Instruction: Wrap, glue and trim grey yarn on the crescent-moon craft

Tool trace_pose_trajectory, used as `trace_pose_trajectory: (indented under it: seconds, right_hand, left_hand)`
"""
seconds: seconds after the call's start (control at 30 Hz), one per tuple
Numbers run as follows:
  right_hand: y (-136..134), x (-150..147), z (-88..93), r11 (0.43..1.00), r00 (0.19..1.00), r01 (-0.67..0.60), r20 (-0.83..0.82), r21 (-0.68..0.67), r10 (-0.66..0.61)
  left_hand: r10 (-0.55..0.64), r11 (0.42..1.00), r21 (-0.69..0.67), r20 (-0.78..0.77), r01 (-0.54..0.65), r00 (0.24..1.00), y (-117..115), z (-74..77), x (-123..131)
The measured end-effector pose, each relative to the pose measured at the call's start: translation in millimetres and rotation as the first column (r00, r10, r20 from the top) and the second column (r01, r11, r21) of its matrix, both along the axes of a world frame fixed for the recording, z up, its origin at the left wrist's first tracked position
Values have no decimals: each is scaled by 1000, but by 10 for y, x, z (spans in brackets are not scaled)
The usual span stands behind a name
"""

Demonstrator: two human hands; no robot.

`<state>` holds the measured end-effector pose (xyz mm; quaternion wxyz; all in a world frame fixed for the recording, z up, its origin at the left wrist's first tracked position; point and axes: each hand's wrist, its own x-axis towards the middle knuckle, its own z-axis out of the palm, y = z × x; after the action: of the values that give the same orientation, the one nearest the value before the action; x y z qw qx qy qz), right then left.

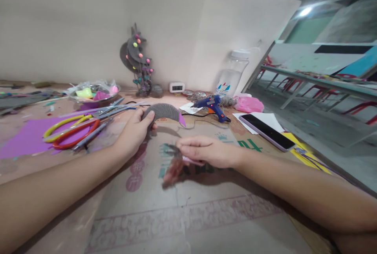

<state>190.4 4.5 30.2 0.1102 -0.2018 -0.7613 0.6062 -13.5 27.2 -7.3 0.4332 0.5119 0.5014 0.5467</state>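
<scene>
My left hand point(141, 126) is closed on one end of a crescent point(163, 112) wrapped in grey yarn, holding it above the cardboard. Its other end shows a bare purple tip. Lower and to the right, my right hand point(203, 150) is closed on a small tool point(172, 150) with dark prongs pointing left and a pinkish part under the fingers. Motion blurs this tool, so its exact kind is unclear. Below it is a reddish-brown smear point(172, 173) that I cannot make out. Printed cardboard point(141, 218) lies beneath both hands.
Scissors with yellow and orange handles point(73, 132) lie on purple sheets point(23, 138) at left. Behind stand a bowl point(94, 95), a decorated grey moon ornament point(137, 59), a small clock point(177, 87) and a bottle point(232, 73). A blue glue gun point(213, 106) and a phone point(266, 131) lie right.
</scene>
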Motion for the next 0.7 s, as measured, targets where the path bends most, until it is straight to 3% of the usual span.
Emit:
trace_pose_trajectory:
  seconds: [0.07, 0.17, 0.23, 0.27, 0.33, 0.37, 0.4, 0.43, 0.5, 0.57, 0.63, 0.7]
  right_hand:
    - [12, 96, 48, 999, 999, 45, 15, 3, -45]
    - [111, 223, 184, 1000, 995, -20, 99, 19, 18]
    - [227, 300, 282, 979, 990, 122, 49, 166, -131]
    - [296, 342, 318, 919, 964, 254, 3, 301, -267]
    - [440, 435, 349, 725, 858, 435, -2, 534, -513]
    - [507, 487, 346, 651, 797, 434, 71, 623, -600]
    - [566, 540, 336, 628, 746, 395, 165, 671, -645]
    - [615, 591, 323, 650, 708, 339, 271, 680, -652]
    - [674, 673, 304, 751, 671, 202, 470, 629, -574]
    - [677, 697, 304, 765, 652, 124, 529, 632, -543]
    - [626, 643, 307, 668, 665, 140, 430, 731, -611]
    - [524, 518, 289, 574, 722, 239, 252, 784, -645]
  left_hand:
    - [-15, 1000, 10, -65, 16, 998, -25, 19, -7]
    - [-8, 999, 46, -176, 17, 984, -70, 63, -9]
    - [4, 992, 125, -265, 30, 964, -105, 97, -4]
    - [5, 983, 177, -302, 51, 953, -123, 112, -1]
    - [4, 976, 208, -341, 71, 940, -158, 135, 6]
    - [-13, 978, 190, -349, 84, 937, -175, 142, 9]
    - [-29, 982, 163, -348, 91, 937, -189, 147, 11]
    - [-49, 986, 134, -342, 100, 938, -202, 151, 13]
    - [-84, 989, 90, -324, 119, 942, -221, 155, 18]
    - [-101, 989, 70, -316, 129, 944, -233, 161, 28]
    - [-93, 990, 72, -327, 123, 940, -240, 167, 40]
    - [-70, 989, 97, -365, 113, 928, -246, 174, 51]
